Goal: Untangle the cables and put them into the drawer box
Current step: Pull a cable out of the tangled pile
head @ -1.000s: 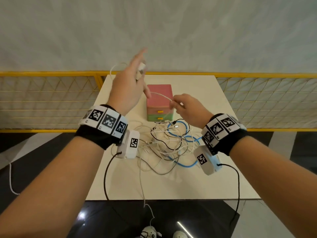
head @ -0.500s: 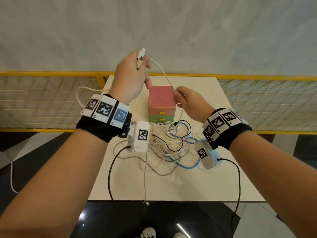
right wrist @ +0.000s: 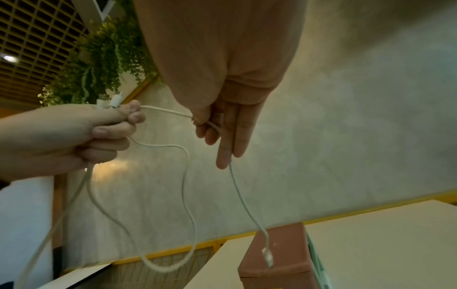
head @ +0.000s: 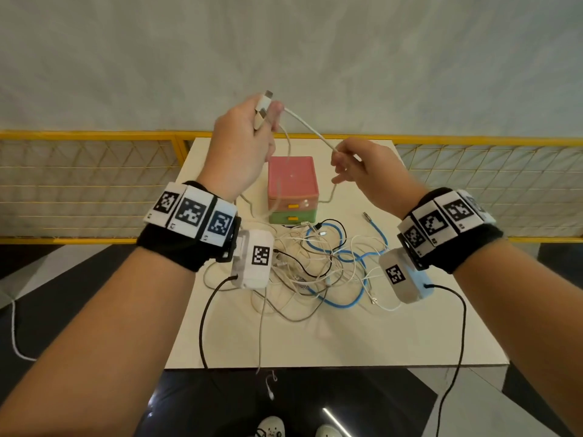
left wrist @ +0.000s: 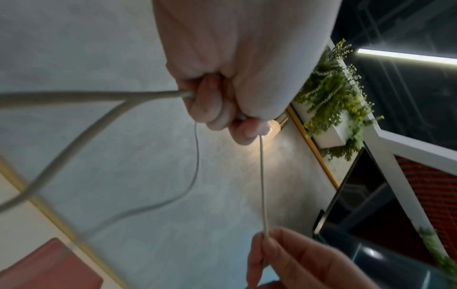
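Note:
My left hand [head: 266,116] is raised above the drawer box [head: 291,178] and grips two plug ends of a white cable [head: 307,126]. From there the cable runs right and down to my right hand [head: 342,162], which pinches it between thumb and fingers. In the right wrist view the cable [right wrist: 170,112] passes through the right hand [right wrist: 212,125], and a plug [right wrist: 267,258] dangles in front of the pink box [right wrist: 279,254]. More loops hang from the left hand [right wrist: 118,121]. A tangle of white, black and blue cables [head: 318,266] lies in front of the box, whose drawers are closed.
The white table [head: 347,335] is small, with its front edge close to me and one cable trailing over that edge. A yellow mesh railing [head: 94,184] runs behind and beside it. A loose blue cable end [head: 375,225] lies to the right of the box.
My left hand has closed its fingers round the plug ends. My right hand has risen from the box top, and the cable between my hands has pulled straighter.

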The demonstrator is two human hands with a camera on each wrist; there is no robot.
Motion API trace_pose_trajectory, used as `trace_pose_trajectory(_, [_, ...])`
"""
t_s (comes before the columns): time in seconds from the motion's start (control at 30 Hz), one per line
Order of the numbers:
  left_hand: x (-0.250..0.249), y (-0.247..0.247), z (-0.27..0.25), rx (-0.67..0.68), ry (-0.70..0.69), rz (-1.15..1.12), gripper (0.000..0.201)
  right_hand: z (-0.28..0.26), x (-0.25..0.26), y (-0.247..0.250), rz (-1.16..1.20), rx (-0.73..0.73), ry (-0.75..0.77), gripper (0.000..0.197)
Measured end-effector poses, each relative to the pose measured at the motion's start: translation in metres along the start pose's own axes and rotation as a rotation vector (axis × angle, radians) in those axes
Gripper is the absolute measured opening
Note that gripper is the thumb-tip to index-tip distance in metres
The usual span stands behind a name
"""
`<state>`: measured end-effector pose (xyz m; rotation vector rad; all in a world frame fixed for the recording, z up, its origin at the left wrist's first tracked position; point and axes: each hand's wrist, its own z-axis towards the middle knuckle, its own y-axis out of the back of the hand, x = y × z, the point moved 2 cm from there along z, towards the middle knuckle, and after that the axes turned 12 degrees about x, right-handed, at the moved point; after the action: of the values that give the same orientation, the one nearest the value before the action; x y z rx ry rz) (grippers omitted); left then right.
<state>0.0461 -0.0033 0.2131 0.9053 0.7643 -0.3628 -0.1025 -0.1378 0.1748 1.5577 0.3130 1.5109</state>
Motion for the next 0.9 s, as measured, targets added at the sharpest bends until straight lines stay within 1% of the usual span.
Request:
trace_pose_trajectory(0.07, [0.002,-0.002,0.0,0.004,0.011,0.02,0.026,-0.006,0.0,-0.001,-0.012,0.015,-0.008,0.018])
trace_pose_trajectory(0.13, [0.007,-0.006,-0.001,0.045,0.041,-0.025,0.019,-0.012,0.005,0.0,-0.023,0.033,-0.017,0.018])
trace_pose_trajectory(0.17, [0.01,-0.006,-0.002,0.064,0.06,-0.08,0.015,-0.016,0.008,0.0,-0.031,0.052,-0.027,0.019])
trace_pose_trajectory(0.23, [0.013,-0.004,-0.004,0.074,0.108,-0.198,0.032,-0.028,0.018,0.003,-0.068,0.103,-0.036,0.019])
trace_pose_trajectory(0.27, [0.014,-0.001,-0.006,0.081,0.136,-0.26,0.033,-0.036,0.025,0.005,-0.087,0.131,-0.033,0.018])
trace_pose_trajectory(0.3, [0.013,0.001,-0.006,0.091,0.159,-0.336,0.024,-0.043,0.034,0.007,-0.103,0.167,-0.024,0.018])
trace_pose_trajectory(0.33, [0.011,0.003,-0.007,0.123,0.183,-0.422,0.011,-0.052,0.043,0.009,-0.123,0.217,-0.008,0.018])
trace_pose_trajectory(0.37, [0.008,0.004,-0.008,0.16,0.206,-0.508,0.01,-0.06,0.053,0.01,-0.154,0.291,0.008,0.018])
trace_pose_trajectory(0.4, [0.004,0.004,-0.009,0.209,0.227,-0.587,0.019,-0.069,0.062,0.011,-0.193,0.388,0.013,0.02])
trace_pose_trajectory(0.47, [-0.005,0.003,-0.013,0.316,0.228,-0.72,0.034,-0.085,0.074,0.01,-0.271,0.599,-0.019,0.033])
trace_pose_trajectory(0.5, [-0.011,0.002,-0.016,0.364,0.202,-0.755,0.039,-0.09,0.077,0.009,-0.297,0.655,-0.046,0.04])
trace_pose_trajectory(0.53, [-0.016,0.0,-0.021,0.404,0.156,-0.758,0.042,-0.093,0.078,0.01,-0.313,0.647,-0.065,0.044])
trace_pose_trajectory(0.57, [-0.021,-0.001,-0.026,0.436,0.105,-0.717,0.044,-0.092,0.078,0.01,-0.322,0.58,-0.064,0.045])
trace_pose_trajectory(0.63, [-0.034,-0.005,-0.037,0.484,0.019,-0.512,0.047,-0.087,0.073,0.009,-0.316,0.38,-0.012,0.042])
trace_pose_trajectory(0.67, [-0.041,-0.008,-0.041,0.504,-0.008,-0.41,0.051,-0.084,0.071,0.005,-0.276,0.314,0.017,0.04])
trace_pose_trajectory(0.7, [-0.047,-0.012,-0.045,0.526,-0.025,-0.341,0.055,-0.081,0.069,-0.001,-0.206,0.292,0.035,0.038])
trace_pose_trajectory(0.73, [-0.053,-0.016,-0.048,0.559,-0.045,-0.299,0.058,-0.078,0.069,-0.01,-0.118,0.3,0.052,0.037])
trace_pose_trajectory(0.8, [-0.06,-0.023,-0.055,0.623,-0.052,-0.262,0.055,-0.075,0.071,-0.026,0.054,0.333,0.093,0.035])
trace_pose_trajectory(0.87, [-0.061,-0.026,-0.059,0.651,0.014,-0.271,0.05,-0.075,0.073,-0.038,0.333,0.334,0.089,0.031])
trace_pose_trajectory(0.9, [-0.059,-0.026,-0.059,0.642,0.042,-0.27,0.048,-0.076,0.075,-0.042,0.472,0.321,0.074,0.027])
